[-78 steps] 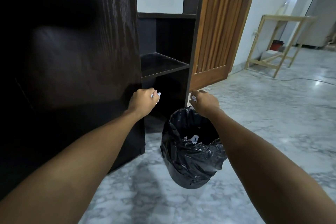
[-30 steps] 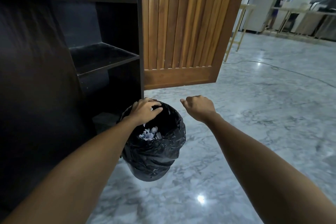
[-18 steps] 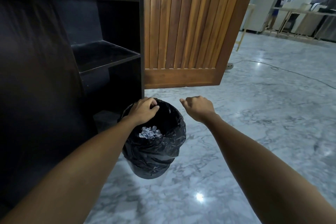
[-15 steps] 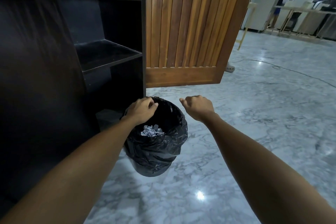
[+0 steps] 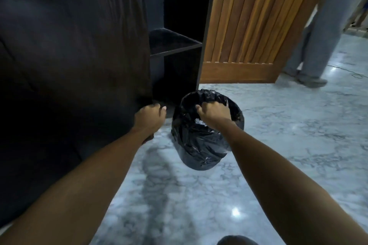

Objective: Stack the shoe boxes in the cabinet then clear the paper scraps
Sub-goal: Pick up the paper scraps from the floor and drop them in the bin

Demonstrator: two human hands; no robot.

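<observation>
A small bin with a black liner [image 5: 199, 145] stands on the marble floor in front of the dark cabinet [image 5: 175, 45]. White paper scraps [image 5: 199, 121] show inside it, mostly hidden by my wrist. My right hand [image 5: 214, 112] is over the bin's mouth, and its curled fingers grip the crumpled liner at the rim. My left hand [image 5: 150, 117] is left of the bin, at the lower corner of the dark cabinet door [image 5: 79, 55]. Its fingers are curled with nothing visible in them. No shoe boxes are in view.
The cabinet's slatted wooden door [image 5: 249, 26] stands open behind the bin. Another person's legs in grey trousers [image 5: 312, 45] stand just right of that door. Marble floor [image 5: 298, 145] stretches to the right and towards me.
My left hand left the bin's mouth and moved left to the dark door's corner. My right hand moved from beside the bin onto its liner rim. A person has walked in at the right.
</observation>
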